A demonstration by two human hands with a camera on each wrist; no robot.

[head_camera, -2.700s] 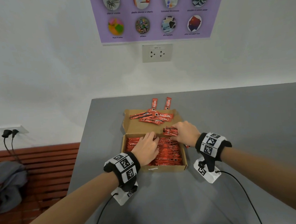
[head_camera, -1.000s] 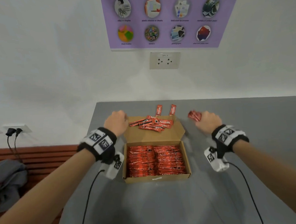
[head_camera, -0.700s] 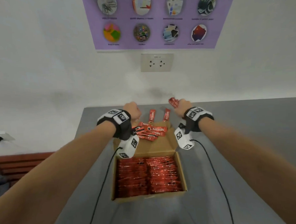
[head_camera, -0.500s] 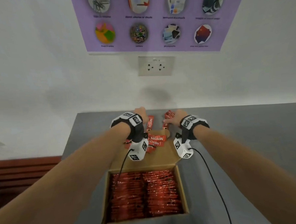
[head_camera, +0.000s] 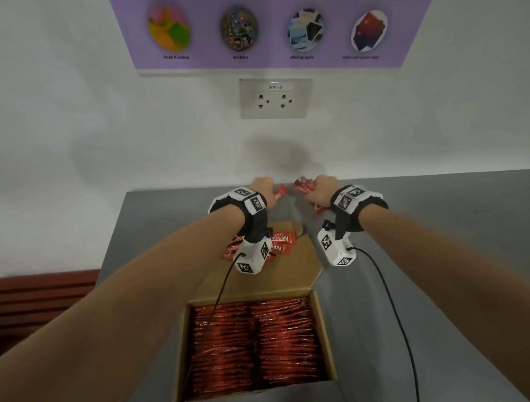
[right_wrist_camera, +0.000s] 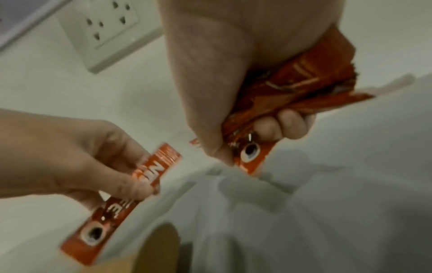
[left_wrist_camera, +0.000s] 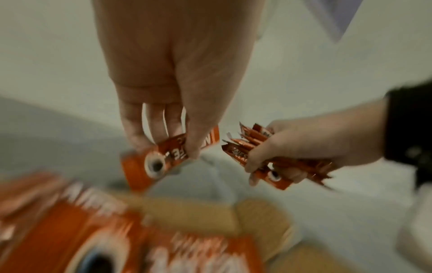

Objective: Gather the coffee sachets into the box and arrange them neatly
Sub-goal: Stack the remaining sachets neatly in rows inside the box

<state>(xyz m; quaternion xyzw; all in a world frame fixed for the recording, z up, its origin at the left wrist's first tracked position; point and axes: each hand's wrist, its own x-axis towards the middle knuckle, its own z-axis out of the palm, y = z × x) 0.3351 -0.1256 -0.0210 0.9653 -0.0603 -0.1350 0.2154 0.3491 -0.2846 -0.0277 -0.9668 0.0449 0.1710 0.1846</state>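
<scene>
Collecting strays beyond the box [head_camera: 321,336]: left hand [left_wrist_camera: 173,77] pinches one sachet [left_wrist_camera: 163,157], right hand [right_wrist_camera: 245,73] grips a bunch [right_wrist_camera: 315,88]. Next, prob. grab the loose ones on the lid [head_camera: 292,273], then lay all flat w/ the rows.

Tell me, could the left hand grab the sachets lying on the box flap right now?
Probably not yet: the left hand already pinches a sachet beyond the flap. The loose sachets lie uncovered just behind it.
</scene>
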